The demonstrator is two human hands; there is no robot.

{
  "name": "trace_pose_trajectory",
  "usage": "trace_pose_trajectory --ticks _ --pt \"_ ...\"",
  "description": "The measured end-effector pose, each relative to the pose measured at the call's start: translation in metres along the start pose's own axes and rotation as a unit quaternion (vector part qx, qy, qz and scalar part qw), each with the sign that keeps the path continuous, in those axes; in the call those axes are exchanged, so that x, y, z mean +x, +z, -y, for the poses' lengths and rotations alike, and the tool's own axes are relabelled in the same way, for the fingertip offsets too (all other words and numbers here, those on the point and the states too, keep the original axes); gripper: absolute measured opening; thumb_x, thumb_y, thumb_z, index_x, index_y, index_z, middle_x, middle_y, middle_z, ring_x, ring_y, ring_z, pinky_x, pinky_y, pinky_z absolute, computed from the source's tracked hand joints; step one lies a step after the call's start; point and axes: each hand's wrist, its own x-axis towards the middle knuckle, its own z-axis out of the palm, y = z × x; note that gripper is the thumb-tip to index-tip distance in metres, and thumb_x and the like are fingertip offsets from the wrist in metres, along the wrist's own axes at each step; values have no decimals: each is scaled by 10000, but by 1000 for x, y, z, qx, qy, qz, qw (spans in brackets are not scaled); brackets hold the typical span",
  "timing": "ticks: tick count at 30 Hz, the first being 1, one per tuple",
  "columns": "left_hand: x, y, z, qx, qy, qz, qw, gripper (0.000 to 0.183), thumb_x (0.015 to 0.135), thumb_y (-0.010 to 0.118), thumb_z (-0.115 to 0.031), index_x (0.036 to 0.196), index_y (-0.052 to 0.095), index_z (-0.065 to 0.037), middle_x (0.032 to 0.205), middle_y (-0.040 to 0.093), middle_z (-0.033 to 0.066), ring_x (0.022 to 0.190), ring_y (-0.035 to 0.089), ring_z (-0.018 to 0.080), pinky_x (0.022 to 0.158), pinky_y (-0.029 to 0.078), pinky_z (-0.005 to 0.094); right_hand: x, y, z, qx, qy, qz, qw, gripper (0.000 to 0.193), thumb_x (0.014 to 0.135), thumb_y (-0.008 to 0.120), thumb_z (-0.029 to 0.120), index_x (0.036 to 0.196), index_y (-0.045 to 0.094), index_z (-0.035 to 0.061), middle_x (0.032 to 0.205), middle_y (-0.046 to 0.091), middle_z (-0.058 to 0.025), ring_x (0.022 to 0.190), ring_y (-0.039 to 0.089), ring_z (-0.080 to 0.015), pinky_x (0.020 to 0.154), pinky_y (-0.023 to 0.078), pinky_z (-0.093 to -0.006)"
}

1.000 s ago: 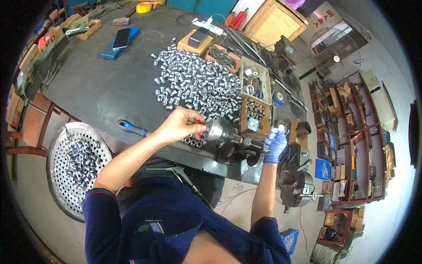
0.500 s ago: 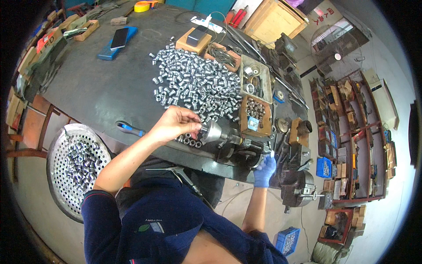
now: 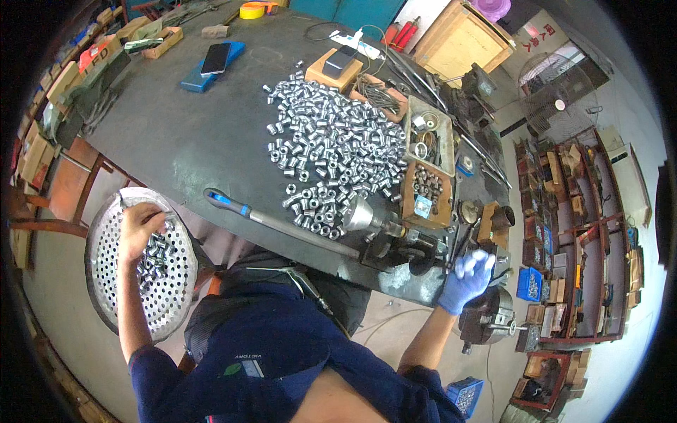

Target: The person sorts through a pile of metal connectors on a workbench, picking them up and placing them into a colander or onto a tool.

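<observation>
My left hand (image 3: 140, 229), bare, is over the round perforated metal tray (image 3: 106, 282). Its fingers are curled together at the heap of small silvery flanged bushings (image 3: 155, 262) there; whatever they pinch is too small to make out. On the right, my right hand (image 3: 468, 280) wears a thin blue glove with its fingers apart, holding nothing visible. It is beside the bench spindle machine (image 3: 405, 252), above a dark vise (image 3: 486, 314). The machine's shiny conical chuck (image 3: 358, 213) points left toward a large pile of bushings (image 3: 331, 134) on the dark bench.
A file with a blue and black handle (image 3: 227, 201) lies along the bench's front edge. Behind the machine are a wooden box of small parts (image 3: 428, 187) and a grey tray (image 3: 431, 134). A phone (image 3: 216, 59) rests farther back. Shelves (image 3: 578, 233) stand at right.
My left hand has gone from the chuck over to the perforated tray on the left. My right hand has moved slightly right and nearer, away from the machine. The view has shifted a little.
</observation>
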Motion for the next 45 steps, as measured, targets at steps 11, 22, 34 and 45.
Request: trace_pose_trajectory --ticks 11,22,34,45 --pt "57 125 -53 252 166 14 953 315 774 628 -329 847 629 -22 729 630 154 715 626 299 637 485 390 -16 -72 -74 -95 151 -159 971 180 862 533 238 888 536 60 767 567 -45 574 492 -115 476 371 -221" --pt "107 216 -50 308 266 133 904 181 724 561 -179 868 612 -82 715 617 172 713 604 344 645 473 449 -19 -60 -73 -87 147 -138 976 219 844 587 295 790 544 87 611 510 36 430 412 -28 352 301 -155" --pt "82 186 -39 353 325 154 864 130 676 625 -180 720 601 -59 693 603 116 677 592 322 589 459 421 -20 -72 -73 -52 174 -126 975 214 839 573 264 894 556 58 708 542 -11 558 477 -106 494 373 -231" --pt "51 216 -126 -314 174 365 859 208 789 605 10 993 584 45 830 619 70 767 601 112 709 494 235 -16 -111 -73 64 201 -1 978 295 817 582 240 1015 556 23 892 600 -71 710 576 -162 634 485 -281"
